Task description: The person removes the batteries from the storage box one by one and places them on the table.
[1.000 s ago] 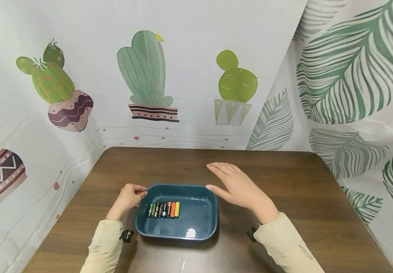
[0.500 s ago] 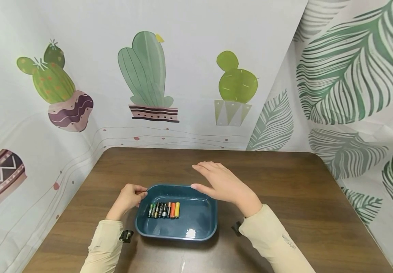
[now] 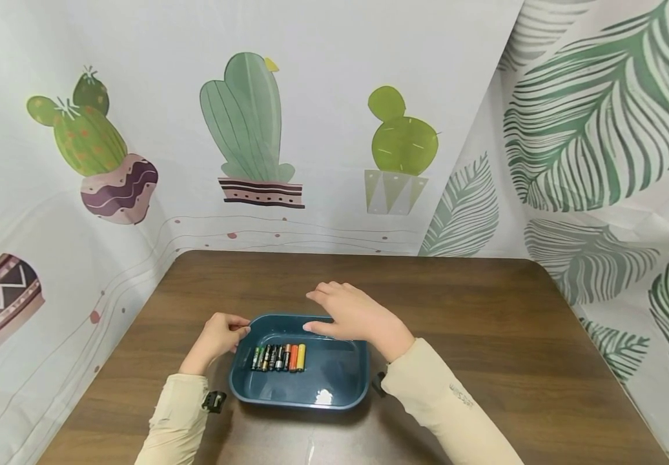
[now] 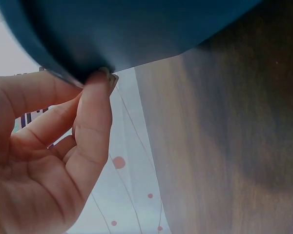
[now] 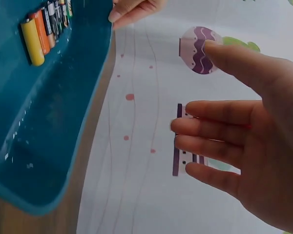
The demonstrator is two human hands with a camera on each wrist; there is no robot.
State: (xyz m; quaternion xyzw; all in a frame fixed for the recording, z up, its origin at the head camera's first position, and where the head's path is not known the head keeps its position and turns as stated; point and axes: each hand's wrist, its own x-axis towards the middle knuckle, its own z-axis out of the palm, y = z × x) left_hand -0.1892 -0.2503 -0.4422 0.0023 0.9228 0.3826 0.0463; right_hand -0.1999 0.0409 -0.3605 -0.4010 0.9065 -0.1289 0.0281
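A dark teal rectangular tray (image 3: pixel 334 381) sits on the table. In its left half several batteries (image 3: pixel 279 357) lie side by side in a row, with an orange one and a yellow one (image 5: pixel 32 43) at the right end. My left hand (image 3: pixel 218 339) pinches the tray's upper left rim between thumb and fingers, as the left wrist view shows at the rim (image 4: pixel 63 73). My right hand (image 3: pixel 352 314) hovers over the tray's far right part, its fingers extended and thumb apart, holding nothing.
The brown wooden table (image 3: pixel 485 336) extends around the tray. Behind it hangs a white cloth (image 3: pixel 323 129) printed with cacti, and a leaf-patterned cloth (image 3: pixel 596 129) covers the right side. Each wrist carries a small black device (image 3: pixel 214 402).
My right hand has moved left, from the tray's right edge to over its far side. My left hand, the tray and the batteries have stayed in place.
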